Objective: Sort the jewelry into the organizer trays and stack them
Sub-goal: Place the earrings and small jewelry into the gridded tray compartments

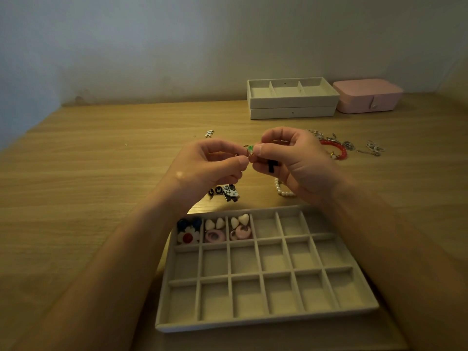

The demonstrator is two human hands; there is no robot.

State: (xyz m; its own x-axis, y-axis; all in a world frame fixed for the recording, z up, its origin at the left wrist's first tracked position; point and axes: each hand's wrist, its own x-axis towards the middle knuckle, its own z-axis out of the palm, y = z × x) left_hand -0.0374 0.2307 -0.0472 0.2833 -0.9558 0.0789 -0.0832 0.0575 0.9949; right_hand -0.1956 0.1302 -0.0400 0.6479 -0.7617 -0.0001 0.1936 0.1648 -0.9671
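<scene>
A beige grid tray lies near me, its back-left cells holding blue beads and a red-centred flower, cream hearts and pink rings. Above the table my left hand and my right hand meet, both pinching a small green and gold jewelry piece between fingertips. A black cross pendant hangs by my right palm. Black butterfly earrings and a pearl strand lie under my hands.
Two stacked beige trays stand at the back, a pink jewelry box beside them. A red bead bracelet and silver chains lie at right. A small white piece lies at the back centre on the wooden table.
</scene>
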